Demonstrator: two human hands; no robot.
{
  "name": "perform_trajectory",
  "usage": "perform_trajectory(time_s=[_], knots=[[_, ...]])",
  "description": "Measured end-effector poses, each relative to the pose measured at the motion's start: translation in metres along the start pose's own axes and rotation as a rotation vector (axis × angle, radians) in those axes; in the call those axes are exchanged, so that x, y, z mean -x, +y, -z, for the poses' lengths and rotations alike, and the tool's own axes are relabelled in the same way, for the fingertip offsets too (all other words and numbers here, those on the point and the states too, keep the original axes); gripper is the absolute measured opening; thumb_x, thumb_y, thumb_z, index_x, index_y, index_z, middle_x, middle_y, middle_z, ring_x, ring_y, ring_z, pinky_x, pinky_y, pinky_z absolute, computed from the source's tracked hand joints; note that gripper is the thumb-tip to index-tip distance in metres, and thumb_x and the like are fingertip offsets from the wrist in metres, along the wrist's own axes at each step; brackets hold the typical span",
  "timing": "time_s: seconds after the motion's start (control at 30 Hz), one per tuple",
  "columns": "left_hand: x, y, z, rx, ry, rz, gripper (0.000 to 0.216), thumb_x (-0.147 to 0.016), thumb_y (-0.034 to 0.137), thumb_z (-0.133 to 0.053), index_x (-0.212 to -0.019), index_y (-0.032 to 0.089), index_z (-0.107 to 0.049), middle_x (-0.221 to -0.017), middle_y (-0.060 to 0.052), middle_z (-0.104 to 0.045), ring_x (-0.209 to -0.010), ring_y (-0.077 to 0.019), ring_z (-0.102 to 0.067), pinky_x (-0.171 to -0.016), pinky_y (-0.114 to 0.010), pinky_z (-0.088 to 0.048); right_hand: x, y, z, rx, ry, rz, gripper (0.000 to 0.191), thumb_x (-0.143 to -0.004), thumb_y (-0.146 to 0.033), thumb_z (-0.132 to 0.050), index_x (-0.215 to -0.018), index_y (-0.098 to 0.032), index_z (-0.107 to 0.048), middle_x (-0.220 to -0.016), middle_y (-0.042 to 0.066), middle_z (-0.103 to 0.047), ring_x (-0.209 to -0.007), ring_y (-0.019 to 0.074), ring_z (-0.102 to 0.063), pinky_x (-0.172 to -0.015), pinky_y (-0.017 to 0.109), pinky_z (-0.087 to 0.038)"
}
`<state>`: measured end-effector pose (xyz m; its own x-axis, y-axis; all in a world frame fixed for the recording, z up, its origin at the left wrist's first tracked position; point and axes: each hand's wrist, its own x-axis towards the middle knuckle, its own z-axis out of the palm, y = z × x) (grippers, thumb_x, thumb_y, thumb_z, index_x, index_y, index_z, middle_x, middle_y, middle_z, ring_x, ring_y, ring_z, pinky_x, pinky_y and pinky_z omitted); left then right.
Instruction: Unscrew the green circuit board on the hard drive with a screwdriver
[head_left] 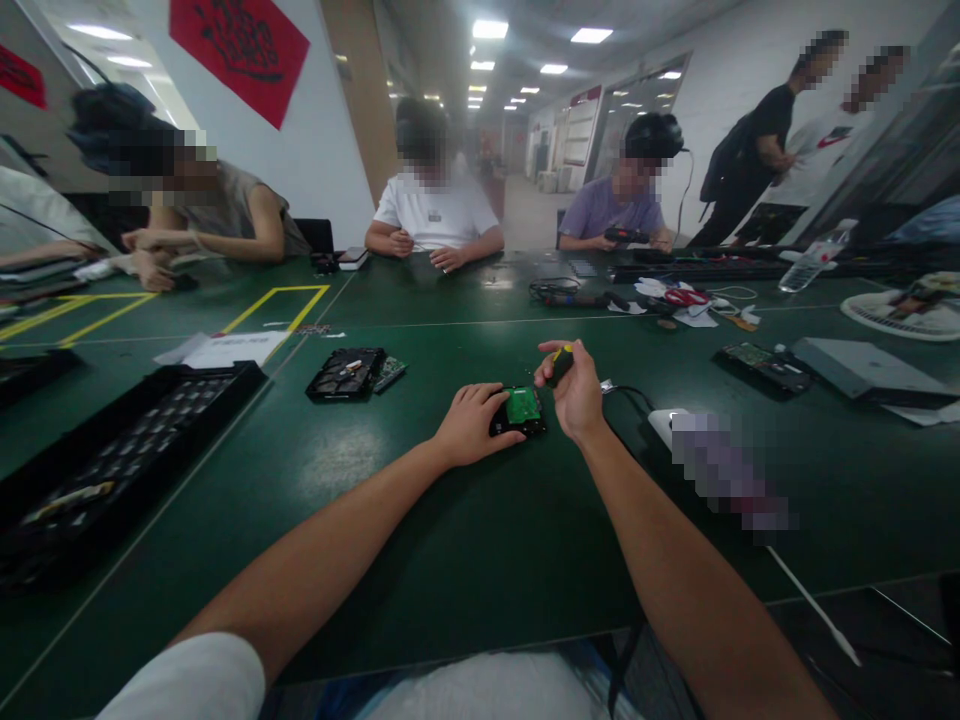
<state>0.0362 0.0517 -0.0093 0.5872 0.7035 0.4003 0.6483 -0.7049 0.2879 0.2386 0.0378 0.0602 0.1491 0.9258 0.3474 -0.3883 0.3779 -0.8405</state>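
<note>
A small black device with a green circuit board [523, 405] on its upper face lies flat on the green table. My left hand [469, 425] grips its left side, thumb along the near edge and fingers along the far edge. Just right of the device, my right hand [579, 395] is raised with its fingers closed round a screwdriver [561, 366] that has a black and yellow handle. The screwdriver's shaft and tip are too small to make out. Left of my hands lie a black square casing [345, 374] and a loose circuit board [390, 373].
A long black tray [127, 460] stands at the left. On the right are a white cabled device [712, 465], a dark opened unit [765, 368] and a grey box [874, 368]. Cables, a water bottle [817, 256] and a white fan grille [900, 315] lie farther back. Several people sit opposite.
</note>
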Motion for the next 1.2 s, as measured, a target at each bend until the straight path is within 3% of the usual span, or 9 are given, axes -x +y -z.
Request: perform_trajectory(time_s=[0.33, 0.43, 0.6, 0.9, 0.97, 1.13, 1.2], knots=[[-0.0003, 0.0001, -0.0002, 0.015, -0.004, 0.008, 0.081, -0.09, 0.074, -0.072, -0.15, 0.022, -0.061, -0.155, -0.016, -0.058, -0.144, -0.0393, -0.052, -0.123, -0.06, -0.037, -0.0012, 0.0081, 0.003, 0.047, 0.013, 0.035, 0.033, -0.088, -0.052, -0.082, -0.088, -0.026, -0.062, -0.077, -0.005, -0.065, -0.071, 0.0138, -0.064, -0.073, 0.029, -0.051], [-0.0002, 0.0001, -0.0002, 0.009, -0.006, 0.003, 0.081, -0.09, 0.075, -0.071, -0.15, 0.021, -0.061, -0.155, -0.017, -0.058, -0.144, -0.039, -0.052, -0.123, -0.06, -0.038, -0.0008, 0.0064, 0.0019, -0.007, 0.008, 0.021, 0.031, -0.092, -0.055, -0.075, -0.088, -0.026, -0.065, -0.075, -0.004, -0.065, -0.071, 0.0153, -0.064, -0.074, 0.031, -0.053], [-0.0001, -0.0006, -0.0001, -0.01, -0.002, -0.008, 0.082, -0.091, 0.076, -0.069, -0.15, 0.019, -0.061, -0.154, -0.017, -0.058, -0.144, -0.0387, -0.052, -0.123, -0.058, -0.038, -0.0007, 0.0034, 0.0021, 0.03, -0.011, -0.016, 0.049, -0.102, -0.064, -0.052, -0.09, -0.023, -0.075, -0.071, 0.002, -0.069, -0.073, 0.0189, -0.067, -0.081, 0.035, -0.055], [-0.0001, 0.0012, 0.0016, 0.012, -0.006, 0.001, 0.08, -0.091, 0.074, -0.071, -0.15, 0.022, -0.061, -0.155, -0.017, -0.057, -0.144, -0.0388, -0.052, -0.123, -0.059, -0.037, -0.0014, 0.0082, 0.0036, 0.079, 0.026, 0.03, 0.032, -0.086, -0.051, -0.084, -0.089, -0.026, -0.065, -0.078, -0.004, -0.067, -0.075, 0.0152, -0.065, -0.077, 0.031, -0.054], [-0.0002, 0.0013, 0.0014, 0.013, -0.006, 0.004, 0.08, -0.09, 0.074, -0.072, -0.15, 0.022, -0.06, -0.155, -0.016, -0.057, -0.144, -0.0388, -0.052, -0.123, -0.06, -0.037, -0.0012, 0.0075, 0.0026, 0.071, 0.018, 0.025, 0.032, -0.087, -0.054, -0.082, -0.091, -0.027, -0.066, -0.077, -0.004, -0.067, -0.073, 0.0155, -0.065, -0.077, 0.031, -0.055], [-0.0004, 0.0001, 0.0005, 0.001, -0.006, 0.001, 0.081, -0.09, 0.075, -0.071, -0.15, 0.022, -0.061, -0.155, -0.016, -0.058, -0.145, -0.0386, -0.052, -0.123, -0.059, -0.038, -0.0012, 0.0046, 0.0025, 0.047, 0.001, -0.004, 0.046, -0.1, -0.065, -0.056, -0.09, -0.024, -0.074, -0.074, 0.001, -0.068, -0.074, 0.0183, -0.066, -0.08, 0.035, -0.056], [-0.0003, -0.0003, 0.0003, 0.0, -0.008, -0.003, 0.082, -0.09, 0.075, -0.071, -0.15, 0.02, -0.061, -0.155, -0.017, -0.058, -0.144, -0.0384, -0.052, -0.123, -0.058, -0.038, -0.0013, 0.0045, 0.0031, 0.054, -0.005, 0.006, 0.044, -0.1, -0.062, -0.058, -0.089, -0.023, -0.075, -0.075, 0.002, -0.069, -0.074, 0.0179, -0.066, -0.08, 0.034, -0.056]])
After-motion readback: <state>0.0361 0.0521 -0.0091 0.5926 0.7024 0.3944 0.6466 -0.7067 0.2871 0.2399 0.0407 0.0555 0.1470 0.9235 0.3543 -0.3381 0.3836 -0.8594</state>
